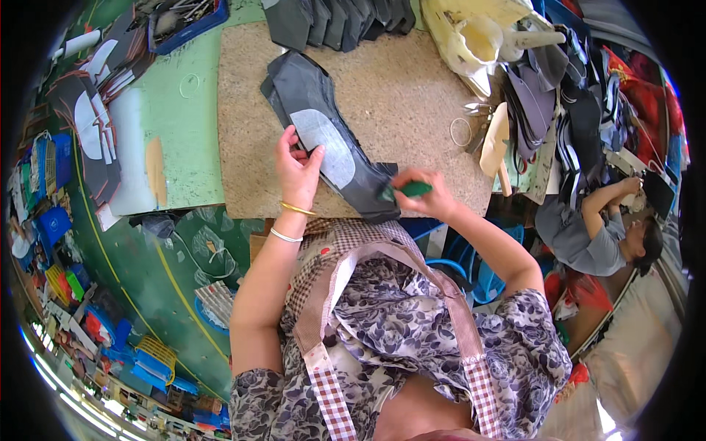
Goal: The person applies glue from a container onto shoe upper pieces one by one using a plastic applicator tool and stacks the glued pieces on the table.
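A stack of dark grey, curved cut pieces (305, 84) lies on a speckled brown board (412, 95), slanting toward me. On its upper face sits a pale grey, rounded patch (323, 145). My left hand (298, 169) holds the stack by its left edge, with the thumb on the patch and the fingers curled at the rim. In my right hand (430, 195) is a green-handled tool (417, 189). Its working end is at the stack's near right end, too blurred to make out. A small dark piece (386, 168) shows beside it.
More dark cut pieces (338, 22) are lined up at the board's far edge. A yellowed container (478, 40) stands far right, near a wooden-handled tool (497, 140) and scissors (476, 110). A blue tray (187, 26) is far left. Another person (588, 228) sits at right.
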Demonstrator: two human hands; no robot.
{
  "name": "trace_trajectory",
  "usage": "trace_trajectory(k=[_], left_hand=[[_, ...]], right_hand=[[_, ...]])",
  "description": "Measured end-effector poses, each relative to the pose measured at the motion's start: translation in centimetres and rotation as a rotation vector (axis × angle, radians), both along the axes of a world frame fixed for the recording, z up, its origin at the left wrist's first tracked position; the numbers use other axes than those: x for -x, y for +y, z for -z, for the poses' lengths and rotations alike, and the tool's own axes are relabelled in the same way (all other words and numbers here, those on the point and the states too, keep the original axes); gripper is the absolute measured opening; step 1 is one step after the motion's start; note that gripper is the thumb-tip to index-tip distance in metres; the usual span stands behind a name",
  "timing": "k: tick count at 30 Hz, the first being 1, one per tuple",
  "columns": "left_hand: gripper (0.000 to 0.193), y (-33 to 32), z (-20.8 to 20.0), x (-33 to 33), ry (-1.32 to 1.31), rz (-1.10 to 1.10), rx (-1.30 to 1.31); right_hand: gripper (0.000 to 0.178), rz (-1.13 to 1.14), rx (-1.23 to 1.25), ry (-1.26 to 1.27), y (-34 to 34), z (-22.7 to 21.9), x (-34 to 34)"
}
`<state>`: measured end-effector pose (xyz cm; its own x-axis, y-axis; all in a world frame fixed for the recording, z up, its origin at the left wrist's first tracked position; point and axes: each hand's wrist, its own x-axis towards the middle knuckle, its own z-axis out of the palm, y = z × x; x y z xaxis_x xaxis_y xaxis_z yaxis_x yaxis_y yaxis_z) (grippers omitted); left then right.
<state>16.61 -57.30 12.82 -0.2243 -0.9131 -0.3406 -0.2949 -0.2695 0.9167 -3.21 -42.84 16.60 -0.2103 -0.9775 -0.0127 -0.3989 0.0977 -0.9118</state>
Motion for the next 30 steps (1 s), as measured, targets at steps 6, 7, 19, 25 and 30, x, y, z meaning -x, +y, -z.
trace_trajectory(k=[6,7,19,25,30], left_hand=[[0.068,-0.6,-1.4,0.5,0.063,-0.036,-0.186],[0.068,-0.6,-1.1,0.6,0.086,-0.029,-0.197],[0.045,-1.7,-2.1,0.7,0.327,0.009,-0.408],[0.037,-2.1,-2.3,-1.6,0.526,0.136,-0.584],[0.038,-1.3,-2.6,-2.8,0.567,0.276,-0.498]], right_hand=[[0.013,0.132,0.097,-0.201,-3.1,-2.9,1.1],[0.017,0.040,0.067,-0.146,-3.2,-2.1,0.7],[0.017,0.037,-0.136,0.297,-10.9,0.2,-0.5],[0.015,0.384,-0.053,-0.221,-12.5,-1.8,-1.5],[0.015,0.202,-0.152,0.099,-12.1,0.4,-1.3]])
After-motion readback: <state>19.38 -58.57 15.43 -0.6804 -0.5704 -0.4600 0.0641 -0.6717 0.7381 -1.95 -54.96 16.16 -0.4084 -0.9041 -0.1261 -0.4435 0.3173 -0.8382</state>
